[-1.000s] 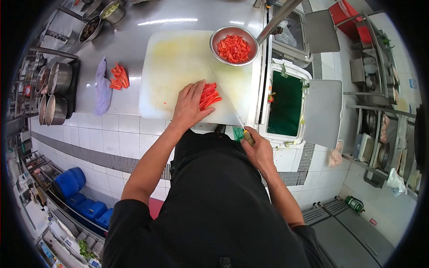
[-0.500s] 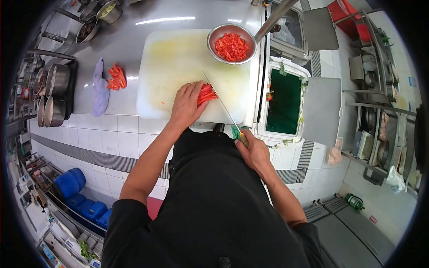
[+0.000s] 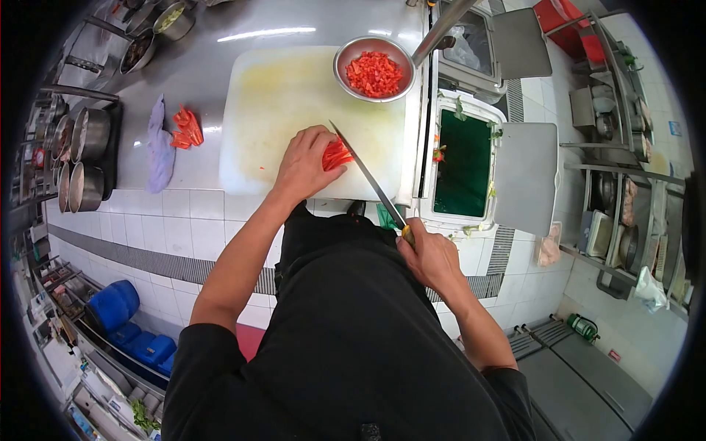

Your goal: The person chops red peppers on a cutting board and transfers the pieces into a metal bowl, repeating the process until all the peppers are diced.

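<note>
My left hand (image 3: 305, 162) is curled over a bunch of red pepper strips (image 3: 337, 155), holding them on the white cutting board (image 3: 272, 95). In my right hand (image 3: 429, 253) is the yellowish handle of a long kitchen knife (image 3: 370, 178). The blade slants up and to the left across the board, its edge close by the right end of the strips. At the board's far right corner stands a metal bowl (image 3: 342, 82) with diced red pepper (image 3: 374, 74) in it.
Left of the board, red pepper pieces (image 3: 187, 128) lie beside a purple cloth (image 3: 159, 147) on the steel counter. Metal pots (image 3: 90, 132) stand farther left. On the right is a bin (image 3: 463, 162) with a green interior, vegetable scraps along its rim.
The knife blade has turned so its broad dark side shows, and my right hand has shifted slightly right and down. My left hand still holds the strips.
</note>
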The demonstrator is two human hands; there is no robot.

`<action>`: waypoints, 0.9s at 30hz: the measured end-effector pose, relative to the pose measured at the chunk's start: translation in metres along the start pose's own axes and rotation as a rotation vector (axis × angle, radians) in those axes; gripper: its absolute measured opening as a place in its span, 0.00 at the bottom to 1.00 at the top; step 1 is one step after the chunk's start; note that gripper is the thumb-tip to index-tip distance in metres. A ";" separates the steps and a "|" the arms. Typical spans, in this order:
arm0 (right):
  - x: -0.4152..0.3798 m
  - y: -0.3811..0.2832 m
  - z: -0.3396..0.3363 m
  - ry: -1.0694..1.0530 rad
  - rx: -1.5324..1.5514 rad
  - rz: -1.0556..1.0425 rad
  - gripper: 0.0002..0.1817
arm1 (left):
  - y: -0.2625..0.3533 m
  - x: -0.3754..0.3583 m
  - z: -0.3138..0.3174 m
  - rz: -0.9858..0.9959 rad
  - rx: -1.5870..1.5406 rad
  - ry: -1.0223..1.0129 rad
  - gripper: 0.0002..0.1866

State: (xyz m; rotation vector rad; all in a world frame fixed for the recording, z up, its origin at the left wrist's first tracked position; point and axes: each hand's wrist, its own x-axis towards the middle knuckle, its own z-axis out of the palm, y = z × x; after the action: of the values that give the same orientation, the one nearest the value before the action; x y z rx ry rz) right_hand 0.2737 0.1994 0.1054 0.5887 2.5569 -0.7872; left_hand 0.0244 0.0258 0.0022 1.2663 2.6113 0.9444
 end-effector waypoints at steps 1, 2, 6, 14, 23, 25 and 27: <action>-0.002 0.000 -0.001 -0.008 -0.015 -0.007 0.19 | -0.002 0.000 0.003 0.023 -0.001 0.009 0.27; -0.004 0.000 -0.002 -0.010 -0.017 -0.007 0.19 | -0.004 0.001 0.005 0.021 -0.002 0.010 0.27; -0.007 0.001 -0.005 -0.012 -0.028 -0.019 0.18 | -0.010 0.002 0.014 0.087 -0.005 0.055 0.21; 0.025 0.009 0.022 0.021 -0.087 -0.044 0.15 | -0.013 0.002 0.019 0.109 -0.014 0.107 0.18; 0.080 0.012 0.037 0.120 0.014 -0.179 0.17 | -0.010 -0.004 0.019 0.069 -0.056 0.133 0.21; 0.078 0.005 0.031 0.112 0.007 -0.128 0.17 | -0.010 -0.006 0.016 0.080 -0.075 0.138 0.23; 0.067 0.000 0.018 0.076 -0.002 -0.108 0.17 | -0.009 -0.005 0.014 0.095 -0.077 0.149 0.23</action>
State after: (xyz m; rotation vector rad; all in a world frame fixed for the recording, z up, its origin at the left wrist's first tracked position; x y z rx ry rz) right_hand 0.2221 0.2070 0.0596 0.4930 2.6779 -0.8130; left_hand 0.0265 0.0246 -0.0155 1.3612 2.6136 1.1868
